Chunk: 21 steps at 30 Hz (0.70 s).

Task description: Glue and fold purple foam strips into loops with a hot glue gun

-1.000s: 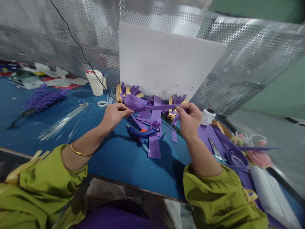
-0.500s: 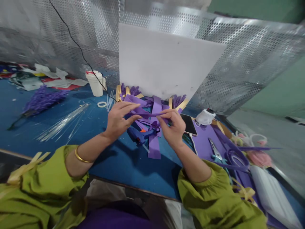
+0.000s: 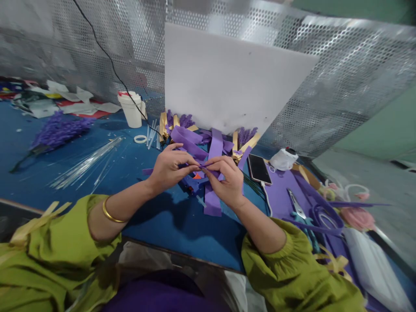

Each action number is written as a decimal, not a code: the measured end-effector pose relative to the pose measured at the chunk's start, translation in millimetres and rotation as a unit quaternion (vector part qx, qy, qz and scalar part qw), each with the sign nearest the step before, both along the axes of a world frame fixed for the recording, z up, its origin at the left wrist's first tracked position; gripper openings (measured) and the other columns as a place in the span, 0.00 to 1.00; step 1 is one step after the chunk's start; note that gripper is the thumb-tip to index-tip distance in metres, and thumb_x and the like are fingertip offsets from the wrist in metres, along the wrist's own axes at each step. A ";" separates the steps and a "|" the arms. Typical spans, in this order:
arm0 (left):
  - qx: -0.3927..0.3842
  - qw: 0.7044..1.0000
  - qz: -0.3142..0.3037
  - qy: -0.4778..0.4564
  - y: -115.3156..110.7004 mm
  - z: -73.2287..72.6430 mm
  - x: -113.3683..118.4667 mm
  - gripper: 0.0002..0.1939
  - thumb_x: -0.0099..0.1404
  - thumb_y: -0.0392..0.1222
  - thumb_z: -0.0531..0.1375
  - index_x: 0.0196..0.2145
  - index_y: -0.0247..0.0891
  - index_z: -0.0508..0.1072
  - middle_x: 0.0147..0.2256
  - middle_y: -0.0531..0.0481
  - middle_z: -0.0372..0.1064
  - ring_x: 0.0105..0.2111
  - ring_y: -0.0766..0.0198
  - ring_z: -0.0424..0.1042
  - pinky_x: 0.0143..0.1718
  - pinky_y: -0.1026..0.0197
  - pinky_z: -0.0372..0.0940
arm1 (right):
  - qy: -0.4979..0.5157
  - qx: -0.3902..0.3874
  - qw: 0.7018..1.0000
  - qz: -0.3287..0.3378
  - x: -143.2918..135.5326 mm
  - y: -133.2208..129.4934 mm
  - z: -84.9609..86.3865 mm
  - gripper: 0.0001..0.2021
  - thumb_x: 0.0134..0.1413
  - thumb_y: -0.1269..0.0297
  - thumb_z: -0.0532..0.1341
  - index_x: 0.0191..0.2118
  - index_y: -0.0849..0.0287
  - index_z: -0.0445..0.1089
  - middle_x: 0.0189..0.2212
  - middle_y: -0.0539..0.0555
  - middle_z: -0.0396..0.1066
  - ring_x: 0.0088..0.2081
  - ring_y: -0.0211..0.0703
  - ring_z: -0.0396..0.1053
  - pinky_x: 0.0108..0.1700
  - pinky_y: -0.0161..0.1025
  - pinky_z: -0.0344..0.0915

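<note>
At the bottom of the frame, two green sleeves [image 3: 302, 264] reach in over the near edge of a blue table [image 3: 208, 242]; a gold bracelet [image 3: 111, 212] sits on the left forearm. At centre, the left hand [image 3: 170, 169] pinches a narrow purple strip [image 3: 203, 166] between thumb and fingers; the right hand [image 3: 227, 182] grips the same strip just beside it, fingertips nearly meeting; the strip is held above the table, mostly hidden by the fingers, and its full run cannot be told. Below the hands lies a blue glue gun [image 3: 191, 185], partly covered; a wider purple strip [image 3: 212, 205] lies flat just right of it. At lower right, a white package [image 3: 377, 260]; above it, scissors [image 3: 297, 204] beside a purple coil [image 3: 325, 216], with a pink flower [image 3: 357, 218] near the right edge. Right of centre, a phone [image 3: 259, 169] with a white cable [image 3: 267, 200] plugged in. At left, clear strands [image 3: 87, 162] and a purple flower bunch [image 3: 61, 130]; farther back, a white cup [image 3: 131, 112]; at upper centre, a white board [image 3: 234, 78] leans against a perforated metal screen [image 3: 312, 86].
</note>
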<state>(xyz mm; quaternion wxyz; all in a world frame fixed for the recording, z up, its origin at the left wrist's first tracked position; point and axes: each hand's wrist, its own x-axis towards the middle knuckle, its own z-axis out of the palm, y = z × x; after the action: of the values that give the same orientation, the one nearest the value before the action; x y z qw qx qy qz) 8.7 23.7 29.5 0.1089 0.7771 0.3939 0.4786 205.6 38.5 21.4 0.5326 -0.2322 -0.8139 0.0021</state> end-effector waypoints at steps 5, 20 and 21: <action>-0.023 0.999 0.040 -0.001 3.2 -1.9 -0.4 0.09 0.63 0.47 0.65 0.28 0.44 0.79 0.30 0.52 0.80 0.33 0.60 0.77 0.62 0.51 0.54 | 0.040 -0.034 0.998 -0.024 3.3 2.8 3.4 0.07 0.58 0.67 0.64 0.29 0.53 0.70 0.33 0.52 0.77 0.36 0.45 0.74 0.40 0.45 0.70; -0.083 0.990 0.078 -0.083 14.4 -7.1 -10.0 0.13 0.65 0.51 0.61 0.38 0.38 0.77 0.34 0.48 0.76 0.31 0.61 0.71 0.37 0.60 0.63 | 0.253 -0.077 0.962 -0.075 35.5 30.6 25.6 0.07 0.52 0.67 0.67 0.28 0.56 0.68 0.30 0.49 0.73 0.34 0.41 0.71 0.40 0.42 0.68; -0.101 0.988 0.064 -0.094 14.7 -7.4 -10.3 0.14 0.64 0.52 0.62 0.38 0.38 0.78 0.33 0.49 0.75 0.30 0.62 0.71 0.35 0.61 0.63 | 0.257 -0.079 0.960 -0.080 36.7 31.9 26.2 0.07 0.51 0.67 0.67 0.28 0.56 0.68 0.30 0.49 0.72 0.34 0.41 0.71 0.40 0.42 0.68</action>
<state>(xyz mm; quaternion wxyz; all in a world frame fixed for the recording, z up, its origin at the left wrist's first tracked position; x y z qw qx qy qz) -1.5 38.4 22.1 0.1923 0.6867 0.4774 0.5135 242.3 70.4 47.6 0.7025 -0.3296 -0.6252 0.0829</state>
